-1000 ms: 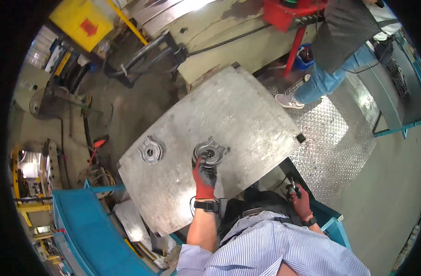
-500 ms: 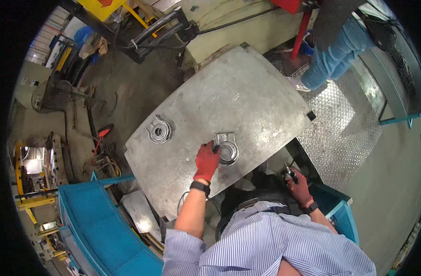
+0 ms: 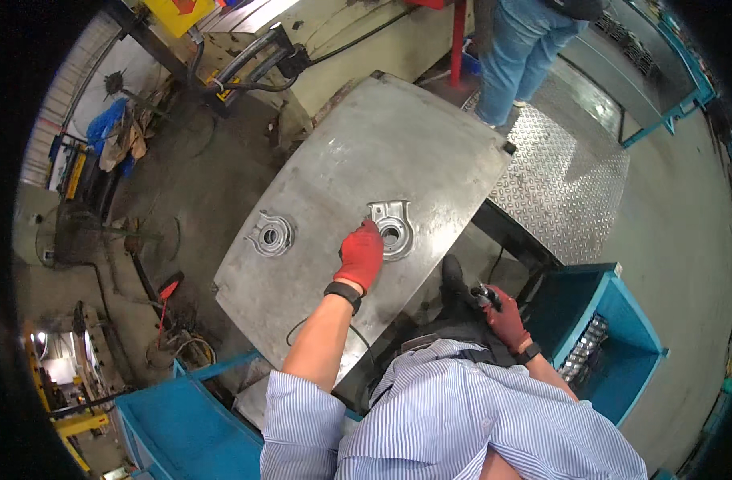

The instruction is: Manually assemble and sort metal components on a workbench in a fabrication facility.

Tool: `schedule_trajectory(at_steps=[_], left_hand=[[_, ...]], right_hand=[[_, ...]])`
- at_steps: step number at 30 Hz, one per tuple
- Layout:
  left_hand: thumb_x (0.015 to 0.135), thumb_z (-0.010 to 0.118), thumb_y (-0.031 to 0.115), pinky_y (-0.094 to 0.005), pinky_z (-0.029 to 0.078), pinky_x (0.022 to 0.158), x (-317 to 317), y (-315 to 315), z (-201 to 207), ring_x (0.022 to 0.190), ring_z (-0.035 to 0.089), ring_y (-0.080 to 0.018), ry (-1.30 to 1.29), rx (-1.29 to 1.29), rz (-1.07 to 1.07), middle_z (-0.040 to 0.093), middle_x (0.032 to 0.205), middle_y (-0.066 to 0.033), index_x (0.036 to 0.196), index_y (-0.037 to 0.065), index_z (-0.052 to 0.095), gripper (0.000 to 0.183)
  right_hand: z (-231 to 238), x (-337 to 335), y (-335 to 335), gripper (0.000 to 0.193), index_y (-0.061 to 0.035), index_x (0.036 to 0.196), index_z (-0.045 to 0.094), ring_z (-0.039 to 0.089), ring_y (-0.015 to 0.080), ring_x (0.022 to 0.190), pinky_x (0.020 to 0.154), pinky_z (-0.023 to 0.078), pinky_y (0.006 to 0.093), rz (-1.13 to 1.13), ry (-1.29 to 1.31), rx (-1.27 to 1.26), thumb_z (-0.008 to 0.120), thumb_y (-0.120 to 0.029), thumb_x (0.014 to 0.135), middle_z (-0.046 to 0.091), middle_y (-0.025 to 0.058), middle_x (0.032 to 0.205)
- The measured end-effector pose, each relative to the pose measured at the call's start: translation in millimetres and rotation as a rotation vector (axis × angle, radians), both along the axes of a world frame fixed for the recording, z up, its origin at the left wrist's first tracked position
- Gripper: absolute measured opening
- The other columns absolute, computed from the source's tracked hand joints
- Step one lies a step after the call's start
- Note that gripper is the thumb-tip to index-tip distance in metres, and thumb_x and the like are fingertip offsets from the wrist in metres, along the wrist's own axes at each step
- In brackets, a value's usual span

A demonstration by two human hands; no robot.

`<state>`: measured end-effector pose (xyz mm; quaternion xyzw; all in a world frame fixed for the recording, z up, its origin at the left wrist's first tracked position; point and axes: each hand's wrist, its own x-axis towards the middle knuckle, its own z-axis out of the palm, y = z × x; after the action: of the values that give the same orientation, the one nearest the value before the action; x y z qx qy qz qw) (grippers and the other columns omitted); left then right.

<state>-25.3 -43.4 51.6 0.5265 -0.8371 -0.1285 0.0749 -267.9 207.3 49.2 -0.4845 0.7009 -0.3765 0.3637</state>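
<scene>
A stamped metal bracket (image 3: 399, 214) with a round, ringed hole lies on the grey metal table (image 3: 414, 140). At the bracket's left edge is my left hand (image 3: 361, 254) in a red glove, its curled fingers closed on the rim; the fingertips are partly hidden. A second, similar bracket (image 3: 273, 237) rests farther left on the table, apart from both hands. Off the table's near right edge, my right hand (image 3: 507, 322), also gloved in red, is wrapped round a small dark hand tool (image 3: 484, 297) with a bright metal tip. The tool's exact kind is unclear.
A blue bin (image 3: 634, 308) holding shiny metal parts (image 3: 583, 352) stands on my right. Another blue metal structure (image 3: 186, 424) is at the lower left. Beyond the table, a person in jeans (image 3: 522, 52) stands by the tread-plate platform (image 3: 554, 176). A thin cable (image 3: 334, 324) crosses the table's near edge.
The view has shifted. My left fingers have moved from beside the near bracket's centre to its upper left edge, and its central hole shows more plainly. My right hand still holds the tool.
</scene>
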Motion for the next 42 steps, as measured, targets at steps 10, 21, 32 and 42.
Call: schedule_trajectory(at_steps=[10,21,32,42], left_hand=[[0.081,0.065,0.021,-0.0488,0.046,0.076,61.5,118.5,17.3,0.091,0.059,-0.0435,0.404,0.314,0.457,0.063,0.095,-0.0265,0.102,-0.004,0.05,0.036],[0.079,0.071,0.032,-0.039,0.047,0.068,81.9,133.0,-55.9,0.074,0.064,-0.0318,0.895,0.616,0.57,0.067,0.084,-0.0203,0.087,-0.006,0.063,0.039],[0.079,0.07,0.035,-0.0438,0.046,0.067,71.5,123.5,-58.2,0.079,0.063,-0.0404,0.471,0.49,0.497,0.065,0.081,-0.0258,0.081,-0.006,0.065,0.042],[0.08,0.068,0.038,-0.0469,0.047,0.072,77.1,124.1,-70.6,0.085,0.06,-0.0454,0.314,0.428,0.452,0.062,0.085,-0.0293,0.082,-0.008,0.062,0.046]], right_hand=[[16.4,74.8,7.2,0.034,-0.0081,0.118,0.056,0.062,0.0377,0.093,0.079,0.048,0.0391,0.126,-0.044,0.09,0.055,-0.006,0.084,0.064,0.0213,0.099],[-41.3,106.5,-9.8,0.038,-0.0046,0.122,0.052,0.056,0.0412,0.103,0.087,0.044,0.0446,0.376,0.01,0.198,0.056,-0.013,0.086,0.06,0.0241,0.109],[-65.0,109.0,-14.4,0.033,-0.0006,0.116,0.054,0.054,0.0421,0.105,0.089,0.044,0.0447,0.357,0.036,0.096,0.055,-0.015,0.087,0.059,0.0251,0.109],[-76.2,115.6,-18.2,0.037,-0.0007,0.117,0.055,0.057,0.041,0.101,0.084,0.046,0.0442,0.319,0.096,0.09,0.059,-0.01,0.081,0.061,0.0232,0.106]])
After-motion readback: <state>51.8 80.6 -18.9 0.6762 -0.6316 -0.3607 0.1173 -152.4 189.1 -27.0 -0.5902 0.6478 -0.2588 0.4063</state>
